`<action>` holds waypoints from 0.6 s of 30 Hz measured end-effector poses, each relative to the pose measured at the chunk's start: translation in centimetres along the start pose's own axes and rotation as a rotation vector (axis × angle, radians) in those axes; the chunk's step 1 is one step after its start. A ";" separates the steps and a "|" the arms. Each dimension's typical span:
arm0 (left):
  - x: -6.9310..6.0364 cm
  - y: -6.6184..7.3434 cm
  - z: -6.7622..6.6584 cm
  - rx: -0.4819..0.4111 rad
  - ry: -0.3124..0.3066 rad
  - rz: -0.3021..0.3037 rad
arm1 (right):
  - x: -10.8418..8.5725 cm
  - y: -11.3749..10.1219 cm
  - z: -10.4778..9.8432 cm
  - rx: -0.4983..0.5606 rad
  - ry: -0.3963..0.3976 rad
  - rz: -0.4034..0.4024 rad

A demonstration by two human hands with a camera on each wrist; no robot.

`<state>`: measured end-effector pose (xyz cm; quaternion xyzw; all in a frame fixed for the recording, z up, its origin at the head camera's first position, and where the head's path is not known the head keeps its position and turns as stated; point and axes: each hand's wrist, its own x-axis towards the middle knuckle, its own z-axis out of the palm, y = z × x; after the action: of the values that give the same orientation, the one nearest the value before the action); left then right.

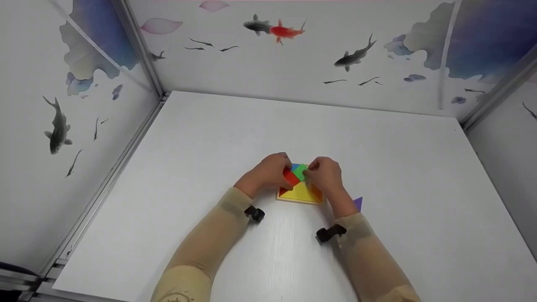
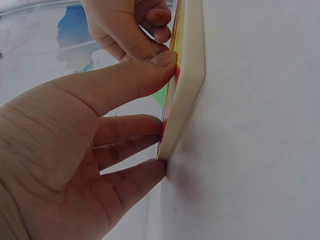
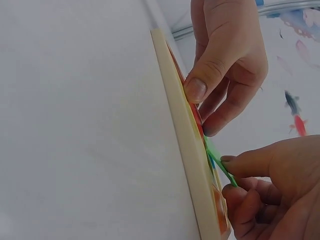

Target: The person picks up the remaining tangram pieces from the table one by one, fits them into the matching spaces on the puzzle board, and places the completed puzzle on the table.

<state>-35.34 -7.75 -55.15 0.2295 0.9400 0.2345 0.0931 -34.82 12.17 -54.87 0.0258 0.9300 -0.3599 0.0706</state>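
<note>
A shallow wooden tray (image 1: 300, 202) holds flat coloured tangram pieces, among them a yellow triangle (image 1: 298, 194) and a partly covered blue piece (image 1: 295, 166). My left hand (image 1: 270, 170) rests at the tray's left side. Its thumb and fingertips touch the surface and edge on either side of a red piece (image 1: 291, 178). With thumb and fingertips, my right hand (image 1: 327, 174) pinches a green piece (image 3: 215, 152). That piece is tilted, its outer end raised above the tray in the right wrist view. Both hands cover parts of the tray.
A purple piece (image 1: 358, 203) lies on the white table (image 1: 235, 130), partly hidden behind the right wrist. White panels (image 1: 293, 71) with painted fish stand at the back and sides. Each sleeve cuff carries a small black wrist camera (image 1: 254, 213).
</note>
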 end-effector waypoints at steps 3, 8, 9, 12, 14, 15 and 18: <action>0.0 0.1 0.0 -0.004 0.000 -0.007 | 0.1 0.1 0.0 0.009 -0.007 0.004; -0.2 0.2 -0.2 -0.031 0.001 -0.010 | 0.1 0.3 0.1 0.007 0.005 -0.030; -0.2 0.3 -0.3 -0.034 0.000 -0.007 | 0.0 0.3 0.1 0.003 0.010 -0.039; -0.3 0.2 -0.3 -0.045 -0.001 0.007 | 0.0 0.4 0.2 -0.013 0.021 -0.066; -0.3 0.2 -0.3 -0.051 0.000 0.009 | -0.1 0.4 0.3 -0.017 0.021 -0.067; -0.3 0.2 -0.3 -0.052 0.000 0.006 | -0.1 0.4 0.3 -0.016 0.018 -0.062; -0.2 0.1 -0.2 -0.055 0.002 -0.002 | -0.1 0.3 0.3 -0.011 0.009 -0.053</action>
<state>-35.14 -7.86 -54.91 0.2258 0.9336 0.2602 0.0986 -34.68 12.17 -55.28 0.0024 0.9327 -0.3562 0.0572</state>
